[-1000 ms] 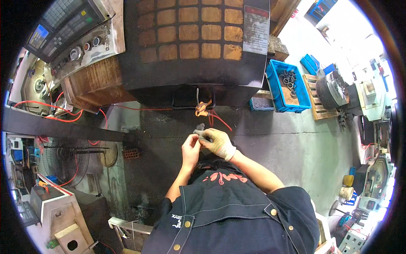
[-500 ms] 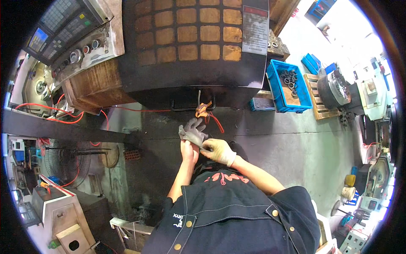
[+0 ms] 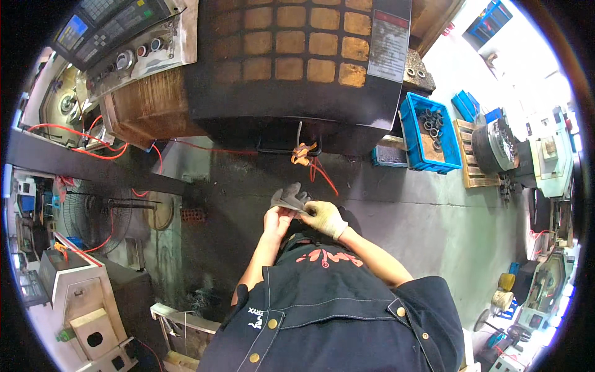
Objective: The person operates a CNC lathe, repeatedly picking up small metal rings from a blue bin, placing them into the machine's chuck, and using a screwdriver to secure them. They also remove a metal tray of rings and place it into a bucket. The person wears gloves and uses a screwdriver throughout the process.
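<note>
Grey glove (image 3: 288, 198), pinched by right grip (image 3: 326, 219), left grip (image 3: 276, 224) partly hidden, closure unclear

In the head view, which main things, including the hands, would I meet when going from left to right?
Black fan → bare left hand → gloved right hand → large blue crate → wooden pallet.

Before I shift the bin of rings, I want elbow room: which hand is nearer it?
Right. The right hand is left of and below the bin in the picture; the left hand is farther left.
</note>
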{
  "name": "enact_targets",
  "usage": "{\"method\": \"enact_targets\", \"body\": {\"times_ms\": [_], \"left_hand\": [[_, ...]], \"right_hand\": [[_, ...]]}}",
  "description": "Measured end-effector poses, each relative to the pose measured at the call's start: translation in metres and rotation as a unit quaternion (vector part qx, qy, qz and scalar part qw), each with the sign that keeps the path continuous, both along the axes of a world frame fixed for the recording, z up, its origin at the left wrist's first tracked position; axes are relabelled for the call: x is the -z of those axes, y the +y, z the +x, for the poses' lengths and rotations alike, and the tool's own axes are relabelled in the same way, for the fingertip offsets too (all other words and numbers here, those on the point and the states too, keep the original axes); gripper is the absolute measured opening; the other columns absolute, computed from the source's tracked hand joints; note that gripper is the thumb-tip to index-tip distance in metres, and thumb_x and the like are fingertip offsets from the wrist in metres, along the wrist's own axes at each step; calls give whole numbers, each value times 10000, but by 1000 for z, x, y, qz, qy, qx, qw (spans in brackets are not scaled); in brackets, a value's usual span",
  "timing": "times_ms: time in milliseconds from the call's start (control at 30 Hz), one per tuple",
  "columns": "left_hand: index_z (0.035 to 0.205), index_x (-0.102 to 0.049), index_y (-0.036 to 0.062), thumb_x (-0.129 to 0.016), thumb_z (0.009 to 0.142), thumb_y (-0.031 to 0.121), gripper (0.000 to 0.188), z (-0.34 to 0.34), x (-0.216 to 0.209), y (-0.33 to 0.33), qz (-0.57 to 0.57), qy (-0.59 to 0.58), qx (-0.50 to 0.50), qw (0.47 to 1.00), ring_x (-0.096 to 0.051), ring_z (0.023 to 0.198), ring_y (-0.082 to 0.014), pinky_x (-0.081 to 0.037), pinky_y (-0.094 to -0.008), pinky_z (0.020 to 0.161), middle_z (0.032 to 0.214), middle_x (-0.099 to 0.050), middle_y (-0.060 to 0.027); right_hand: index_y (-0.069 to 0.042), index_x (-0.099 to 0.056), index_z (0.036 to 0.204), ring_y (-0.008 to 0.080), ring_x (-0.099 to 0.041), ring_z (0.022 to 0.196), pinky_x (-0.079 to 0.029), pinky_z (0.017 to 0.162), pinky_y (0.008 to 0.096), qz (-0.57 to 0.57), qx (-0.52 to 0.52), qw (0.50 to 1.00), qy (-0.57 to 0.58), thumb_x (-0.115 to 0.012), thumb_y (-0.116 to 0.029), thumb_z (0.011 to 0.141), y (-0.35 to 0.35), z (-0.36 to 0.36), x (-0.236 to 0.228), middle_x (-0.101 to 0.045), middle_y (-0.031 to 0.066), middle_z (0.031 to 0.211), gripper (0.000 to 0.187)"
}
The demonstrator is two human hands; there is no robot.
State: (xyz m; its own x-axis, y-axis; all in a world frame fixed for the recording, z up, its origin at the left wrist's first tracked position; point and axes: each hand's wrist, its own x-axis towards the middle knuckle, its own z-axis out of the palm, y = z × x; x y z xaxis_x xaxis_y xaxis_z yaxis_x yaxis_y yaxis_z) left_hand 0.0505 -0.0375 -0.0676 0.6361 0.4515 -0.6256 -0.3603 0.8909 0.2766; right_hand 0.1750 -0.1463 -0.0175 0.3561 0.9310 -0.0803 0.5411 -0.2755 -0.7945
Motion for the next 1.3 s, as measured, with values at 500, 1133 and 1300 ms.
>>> {"method": "enact_targets", "body": {"times_ms": [500,1133,1300], "left_hand": [[1322,-389,97,-480,911,318,476,-2,20,-23,324,128,224,910,-515,932,-124,-428,-265,782,1189,-530,-6],[1136,-519,33,-406,935,261,324,7,29,2,152,36,-36,987,-568,991,-234,-447,-368,856,1094,-593,-109],[1212,-456,45,-395,928,241,351,7,15,1,192,-54,-61,978,-537,1069,-235,-431,-366,891,1164,-561,-107]], "right_hand": [[-52,-566,787,324,-601,748,-480,655,408,-12,-3,991,-130,-582,-274,724,15,-8,14,-607,133,780,231],[-44,-611,871,352,-608,848,-470,764,441,-183,-37,975,-121,-505,-321,769,42,-3,18,-635,194,859,313],[-46,-615,866,364,-603,808,-469,747,445,-132,-35,984,-111,-499,-291,763,44,-16,6,-631,202,827,290]]}}
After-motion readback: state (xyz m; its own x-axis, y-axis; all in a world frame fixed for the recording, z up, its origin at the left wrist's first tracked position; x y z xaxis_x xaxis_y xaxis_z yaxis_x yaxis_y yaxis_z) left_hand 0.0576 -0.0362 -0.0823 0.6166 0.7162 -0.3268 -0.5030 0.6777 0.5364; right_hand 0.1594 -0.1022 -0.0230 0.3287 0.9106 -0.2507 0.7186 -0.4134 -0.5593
